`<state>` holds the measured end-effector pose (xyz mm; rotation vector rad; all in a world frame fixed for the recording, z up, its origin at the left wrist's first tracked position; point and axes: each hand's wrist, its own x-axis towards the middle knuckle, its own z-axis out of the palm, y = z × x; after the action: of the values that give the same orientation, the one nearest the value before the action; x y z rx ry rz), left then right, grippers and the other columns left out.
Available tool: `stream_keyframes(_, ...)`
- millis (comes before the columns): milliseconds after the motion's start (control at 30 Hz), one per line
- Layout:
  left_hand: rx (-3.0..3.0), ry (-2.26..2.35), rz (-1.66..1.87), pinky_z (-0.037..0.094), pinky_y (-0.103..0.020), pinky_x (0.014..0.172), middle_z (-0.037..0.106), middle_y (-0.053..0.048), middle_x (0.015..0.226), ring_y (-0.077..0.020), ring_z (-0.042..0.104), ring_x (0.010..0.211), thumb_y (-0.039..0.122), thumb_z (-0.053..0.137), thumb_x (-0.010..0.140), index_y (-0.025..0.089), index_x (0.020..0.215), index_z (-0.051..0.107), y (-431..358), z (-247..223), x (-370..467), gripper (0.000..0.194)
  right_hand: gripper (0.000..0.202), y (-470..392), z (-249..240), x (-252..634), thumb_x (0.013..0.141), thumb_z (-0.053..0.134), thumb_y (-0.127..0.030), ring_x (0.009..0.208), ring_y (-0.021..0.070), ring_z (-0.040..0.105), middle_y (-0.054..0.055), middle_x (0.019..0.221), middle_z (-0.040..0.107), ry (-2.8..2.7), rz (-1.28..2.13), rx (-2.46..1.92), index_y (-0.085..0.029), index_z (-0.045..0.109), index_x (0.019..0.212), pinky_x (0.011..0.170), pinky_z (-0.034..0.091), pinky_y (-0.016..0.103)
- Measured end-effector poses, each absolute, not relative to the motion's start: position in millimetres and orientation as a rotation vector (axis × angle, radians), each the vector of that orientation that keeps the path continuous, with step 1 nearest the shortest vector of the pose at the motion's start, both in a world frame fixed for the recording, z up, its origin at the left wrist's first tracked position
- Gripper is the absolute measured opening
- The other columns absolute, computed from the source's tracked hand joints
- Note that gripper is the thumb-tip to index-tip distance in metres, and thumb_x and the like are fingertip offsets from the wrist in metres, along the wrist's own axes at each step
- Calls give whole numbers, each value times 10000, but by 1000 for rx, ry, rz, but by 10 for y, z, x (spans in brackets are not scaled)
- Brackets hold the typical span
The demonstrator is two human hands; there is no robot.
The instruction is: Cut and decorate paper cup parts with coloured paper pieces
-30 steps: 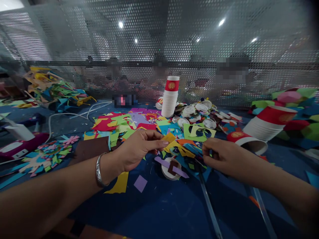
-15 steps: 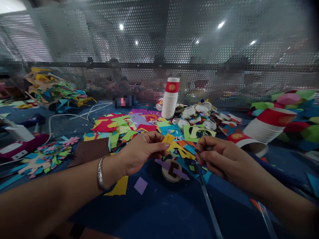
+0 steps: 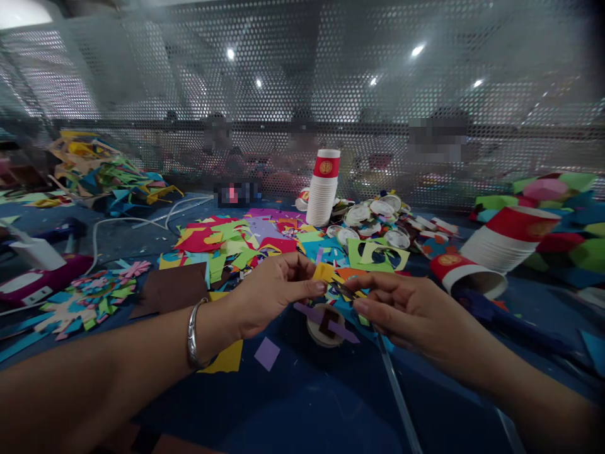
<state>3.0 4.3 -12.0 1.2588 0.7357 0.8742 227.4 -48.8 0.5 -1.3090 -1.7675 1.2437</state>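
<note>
Between thumb and fingers, my left hand (image 3: 283,290) pinches a small yellow paper piece (image 3: 324,273). My right hand (image 3: 397,309) is closed on a thin dark tool (image 3: 344,290), perhaps small scissors; its tip reaches the yellow paper. Just below both hands lies a round pale disc (image 3: 316,331) with a purple strip (image 3: 344,333) and a dark brown piece (image 3: 328,323) across it. A purple paper square (image 3: 267,354) and a yellow sheet (image 3: 229,356) rest on the blue table near my left wrist.
Coloured paper scraps (image 3: 222,236) spread beyond my hands. A tall cup stack (image 3: 322,195) stands behind, beside a heap of discs (image 3: 359,214). More cups (image 3: 496,243) lie right. A purple power strip (image 3: 47,280) and paper flowers (image 3: 89,296) are left.
My right hand has moved left with the dark tool, whose tip now meets the yellow paper. My left hand has shifted slightly right, still pinching the paper.
</note>
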Motion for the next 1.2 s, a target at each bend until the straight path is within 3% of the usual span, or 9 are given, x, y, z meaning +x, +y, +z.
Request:
stream_keyframes(333, 1382, 697, 820, 449, -274, 707, 657, 21, 788, -124, 625, 745, 236, 815, 790, 203, 1079, 490, 0, -119, 22, 435, 506, -488, 42, 2251, 915, 639, -622, 464, 49, 297, -75, 593, 424, -1744, 1357, -1294, -161, 608, 1119, 409, 190, 189)
stream_keyframes(733, 1445, 623, 826, 463, -265, 711, 649, 23, 802, -116, 617, 747, 303, 831, 792, 213, 1095, 496, -1, -129, 8, 461, 457, -507, 48, 2259, 933, 642, -588, 472, 44, 278, -83, 596, 389, -1730, 1418, -1275, -174, 614, 1122, 412, 180, 174)
stream_keyframes(867, 1465, 609, 822, 469, -263, 707, 636, 28, 790, -120, 622, 747, 254, 805, 808, 219, 1094, 491, -3, -128, 4, 427, 481, -508, 42, 2269, 934, 639, -593, 469, 49, 274, -81, 589, 402, -1722, 1429, -1298, -171, 608, 1161, 414, 176, 182)
stream_keyframes(1067, 1479, 517, 862, 501, -278, 779, 611, 21, 946, -118, 636, 818, 199, 786, 821, 268, 1165, 443, -20, -161, 5, 491, 479, -519, 37, 2266, 944, 626, -594, 469, 48, 256, -82, 591, 387, -1736, 1429, -1293, -163, 606, 1152, 416, 162, 188)
stream_keyframes(1200, 1548, 511, 876, 476, -240, 755, 556, 21, 1029, -84, 591, 802, 216, 775, 837, 268, 1130, 518, -37, -163, -2, 393, 458, -522, 43, 2255, 961, 611, -584, 477, 48, 238, -85, 602, 366, -1729, 1459, -1278, -166, 606, 1150, 420, 153, 192)
